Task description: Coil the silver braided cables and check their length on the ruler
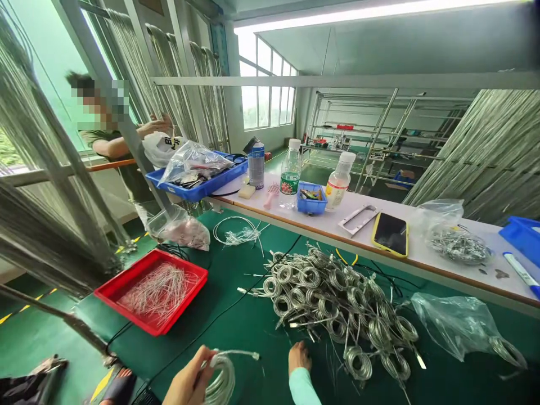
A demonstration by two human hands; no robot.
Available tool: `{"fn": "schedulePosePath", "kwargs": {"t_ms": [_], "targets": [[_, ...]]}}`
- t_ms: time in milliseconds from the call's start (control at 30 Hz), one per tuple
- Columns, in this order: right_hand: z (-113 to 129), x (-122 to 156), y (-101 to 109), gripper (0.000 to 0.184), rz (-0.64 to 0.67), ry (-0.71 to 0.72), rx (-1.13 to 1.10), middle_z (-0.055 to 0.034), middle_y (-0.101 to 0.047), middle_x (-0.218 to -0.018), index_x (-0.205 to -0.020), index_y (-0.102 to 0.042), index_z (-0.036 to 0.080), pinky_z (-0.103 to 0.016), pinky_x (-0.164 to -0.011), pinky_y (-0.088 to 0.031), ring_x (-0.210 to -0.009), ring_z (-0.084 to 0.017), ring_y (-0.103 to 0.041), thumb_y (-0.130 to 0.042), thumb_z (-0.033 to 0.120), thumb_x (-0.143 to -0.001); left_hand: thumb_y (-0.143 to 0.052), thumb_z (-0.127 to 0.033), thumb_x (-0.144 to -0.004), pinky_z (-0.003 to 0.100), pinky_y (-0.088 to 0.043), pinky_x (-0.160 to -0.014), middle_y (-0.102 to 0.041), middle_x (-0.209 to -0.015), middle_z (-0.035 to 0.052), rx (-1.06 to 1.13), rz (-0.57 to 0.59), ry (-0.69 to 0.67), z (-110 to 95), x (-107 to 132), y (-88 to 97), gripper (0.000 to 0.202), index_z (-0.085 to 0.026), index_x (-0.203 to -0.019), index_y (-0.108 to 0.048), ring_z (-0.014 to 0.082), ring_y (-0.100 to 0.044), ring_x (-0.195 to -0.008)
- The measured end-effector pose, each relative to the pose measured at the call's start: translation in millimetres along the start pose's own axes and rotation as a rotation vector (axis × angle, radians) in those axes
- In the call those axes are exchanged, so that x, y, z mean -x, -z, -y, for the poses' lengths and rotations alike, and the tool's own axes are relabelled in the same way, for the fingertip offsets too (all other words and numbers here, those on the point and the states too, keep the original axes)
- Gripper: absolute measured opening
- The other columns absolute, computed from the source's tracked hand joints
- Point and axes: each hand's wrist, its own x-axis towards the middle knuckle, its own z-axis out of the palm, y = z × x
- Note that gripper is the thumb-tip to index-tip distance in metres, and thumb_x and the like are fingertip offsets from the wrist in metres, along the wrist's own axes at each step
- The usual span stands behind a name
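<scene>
One cable coil (226, 378) was held.
The left hand (192, 374) pinched it over the green bench (248, 332); the right hand (300, 357) was beside the heap of coils (329, 298), whether gripping, I cannot tell.

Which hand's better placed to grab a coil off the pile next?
Right, probably: the right hand is by the near edge of the coil pile, though whether it grips anything is unclear. The left hand is farther off and holds a cable coil.
</scene>
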Motion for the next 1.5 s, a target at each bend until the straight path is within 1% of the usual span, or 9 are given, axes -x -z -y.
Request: {"fn": "schedulePosePath", "kwargs": {"t_ms": [233,500,733,900,1000,1033,1100,1300,1500], "targets": [[-4.4,33.6,-27.5,0.015,0.020,-0.193,0.255,-0.0040,-0.064,-0.088,-0.089,-0.061,0.010,-0.028,-0.066,-0.054,-0.078,-0.013,-0.063,-0.056,0.024,-0.092,-0.039,-0.054,-0.087,0.020,-0.038,-0.043,-0.040,-0.047,-0.0069,-0.056,0.051,0.015,-19.2,1.1,5.7,0.038,-0.021,-0.080,-0.055,0.0118,-0.041,-0.042],[8.0,41.1,-19.2,0.012,-0.043,-0.085,0.196,-0.0038,-0.063,-0.091,-0.086,-0.061,0.011,-0.032,-0.074,-0.052,-0.082,-0.015,-0.061,-0.056,0.021,-0.091,-0.036,-0.051,-0.090,0.020,-0.032,-0.043,-0.034,-0.048,-0.0080,-0.064,0.046,0.009,-13.0,34.7,23.3,0.035,-0.020,-0.083,-0.053,0.0111,-0.035,-0.043],[36.2,66.2,19.5,0.025,-0.021,0.049,-0.163,-0.0044,-0.060,-0.067,-0.075,-0.052,0.016,-0.031,-0.064,-0.049,-0.065,-0.017,-0.063,-0.036,0.016,-0.094,-0.034,-0.047,-0.090,0.021,-0.034,-0.047,-0.035,-0.053,-0.0076,-0.043,-0.024,0.049,-22.2,53.8,45.7,0.033,-0.020,-0.077,-0.048,0.0106,-0.036,-0.047],[73.1,106.9,85.3,0.019,0.086,0.135,-0.527,-0.0013,-0.063,-0.072,-0.099,-0.035,0.022,-0.025,-0.059,-0.050,-0.062,-0.015,-0.063,-0.034,0.040,-0.094,-0.034,-0.047,-0.090,0.022,-0.033,-0.047,-0.034,-0.052,-0.0085,-0.012,-0.036,0.060,-33.7,53.8,54.6,0.032,-0.020,-0.078,-0.046,0.0102,-0.035,-0.045],[108.2,141.9,139.8,0.029,0.442,0.102,-1.032,0.0056,-0.056,-0.062,-0.093,-0.030,0.024,-0.021,-0.049,-0.044,-0.054,-0.013,-0.056,-0.051,0.043,-0.084,-0.034,-0.047,-0.091,0.022,-0.035,-0.049,-0.039,-0.054,-0.0079,0.005,-0.001,0.056,-41.0,51.6,47.7,0.030,-0.020,-0.084,-0.046,0.0105,-0.039,-0.045],[121.1,151.9,154.8,0.030,0.600,0.078,-1.061,0.0073,-0.053,-0.059,-0.087,-0.029,0.024,-0.018,-0.044,-0.040,-0.051,-0.011,-0.053,-0.055,0.038,-0.080,-0.034,-0.047,-0.091,0.022,-0.036,-0.050,-0.042,-0.057,-0.0071,0.010,0.011,0.045,-45.1,50.8,44.3,0.030,-0.020,-0.086,-0.046,0.0106,-0.041,-0.047],[144.8,165.3,176.0,0.033,0.669,0.010,-1.074,0.0110,-0.046,-0.050,-0.077,-0.025,0.024,-0.014,-0.038,-0.030,-0.043,-0.008,-0.047,-0.057,0.028,-0.070,-0.034,-0.046,-0.092,0.023,-0.038,-0.051,-0.048,-0.062,-0.0052,0.013,0.031,0.007,-55.5,49.8,37.5,0.028,-0.020,-0.089,-0.046,0.0109,-0.045,-0.049],[172.9,162.8,189.5,0.033,0.646,-0.180,-1.061,0.0119,-0.046,-0.039,-0.071,-0.021,0.024,-0.014,-0.030,-0.022,-0.032,-0.006,-0.033,-0.050,0.028,-0.055,-0.034,-0.039,-0.093,0.023,-0.042,-0.058,-0.057,-0.068,-0.0011,-0.060,0.070,-0.209,-84.7,50.9,26.0,0.026,-0.020,-0.081,-0.047,0.0129,-0.054,-0.060],[176.0,154.2,188.9,0.033,0.502,-0.112,-1.220,0.0046,-0.059,-0.052,-0.068,-0.024,0.023,-0.014,-0.030,-0.029,-0.036,-0.007,-0.043,-0.055,0.031,-0.063,-0.031,-0.038,-0.095,0.023,-0.045,-0.061,-0.059,-0.071,0.0009,-0.152,0.114,-0.369,-95.1,52.5,18.3,0.031,-0.020,-0.080,-0.051,0.0132,-0.057,-0.064]]}}
